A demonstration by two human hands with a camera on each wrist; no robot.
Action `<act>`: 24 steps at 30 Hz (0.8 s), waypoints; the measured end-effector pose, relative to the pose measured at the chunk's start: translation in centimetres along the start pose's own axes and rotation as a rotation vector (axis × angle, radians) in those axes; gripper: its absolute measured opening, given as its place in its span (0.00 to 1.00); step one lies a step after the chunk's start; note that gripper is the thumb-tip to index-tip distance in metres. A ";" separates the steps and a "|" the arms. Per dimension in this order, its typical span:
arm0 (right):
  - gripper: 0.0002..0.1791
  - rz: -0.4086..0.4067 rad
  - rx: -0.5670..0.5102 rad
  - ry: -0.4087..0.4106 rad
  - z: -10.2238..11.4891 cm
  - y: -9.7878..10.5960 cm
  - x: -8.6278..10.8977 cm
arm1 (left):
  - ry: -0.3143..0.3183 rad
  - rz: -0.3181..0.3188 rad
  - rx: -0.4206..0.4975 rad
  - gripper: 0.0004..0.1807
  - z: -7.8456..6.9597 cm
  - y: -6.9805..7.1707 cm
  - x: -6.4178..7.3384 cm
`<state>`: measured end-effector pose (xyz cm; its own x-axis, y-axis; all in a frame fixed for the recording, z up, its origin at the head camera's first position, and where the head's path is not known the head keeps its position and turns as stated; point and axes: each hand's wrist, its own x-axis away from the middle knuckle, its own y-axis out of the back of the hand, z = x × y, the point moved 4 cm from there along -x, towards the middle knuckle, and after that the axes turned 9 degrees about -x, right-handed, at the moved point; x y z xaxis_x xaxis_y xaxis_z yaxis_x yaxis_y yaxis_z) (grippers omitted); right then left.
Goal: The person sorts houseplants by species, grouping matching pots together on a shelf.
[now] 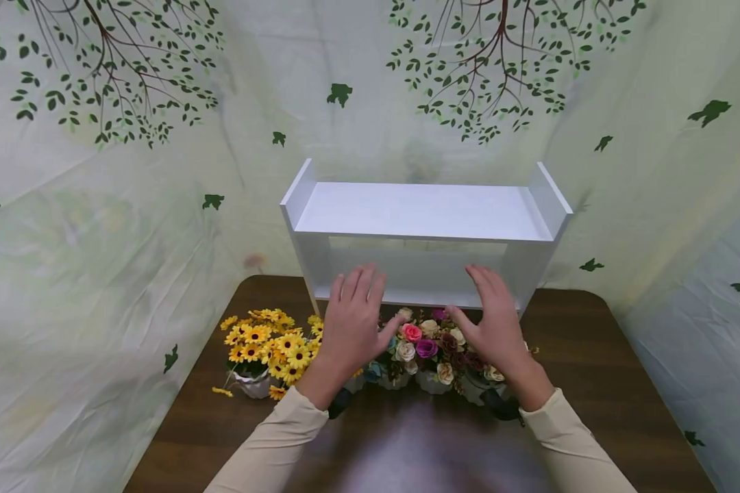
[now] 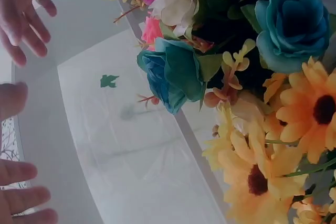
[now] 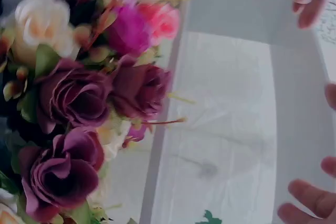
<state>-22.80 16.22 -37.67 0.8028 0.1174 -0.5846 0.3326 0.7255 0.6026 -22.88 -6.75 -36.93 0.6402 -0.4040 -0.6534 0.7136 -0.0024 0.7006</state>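
Observation:
My left hand (image 1: 353,327) and right hand (image 1: 495,323) are held apart in the air, fingers extended and thumbs pointing inward. Neither holds anything. Beneath and between them stand several pots of artificial roses (image 1: 425,346) in pink, purple, cream, maroon and teal. Yellow artificial daisies (image 1: 265,346) in a pale pot (image 1: 254,385) are left of the left hand. Just beyond the hands is a white two-tier shelf (image 1: 422,211). Teal roses (image 2: 170,74) and daisies lie close below the left wrist view; maroon roses (image 3: 73,103) fill the left of the right wrist view.
Everything stands on a dark brown wooden table (image 1: 598,383) with rounded back corners. The shelf is at its back edge, near a pale cloth backdrop (image 1: 444,150) printed with branches and leaves. A loose yellow flower (image 1: 222,392) lies left of the daisy pot.

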 end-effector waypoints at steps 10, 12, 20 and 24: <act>0.19 -0.179 -0.127 -0.007 -1.7 5.0 0.3 | -0.038 -0.004 0.183 0.36 2.0 0.1 1.1; 0.18 -0.200 -0.109 -0.020 -2.4 6.0 0.4 | -0.040 0.008 0.189 0.36 2.5 0.2 1.5; 0.21 -0.302 -0.102 -0.144 -4.2 9.0 0.0 | -0.028 -0.004 0.196 0.33 5.4 1.1 3.4; 0.27 -0.384 -0.079 -0.212 -5.0 9.6 -0.7 | -0.003 -0.005 0.206 0.33 7.3 1.7 4.3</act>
<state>-22.66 26.47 -34.18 0.7151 -0.3064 -0.6283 0.5943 0.7397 0.3157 -21.05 -15.11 -36.48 0.6357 -0.4059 -0.6566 0.6432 -0.1917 0.7413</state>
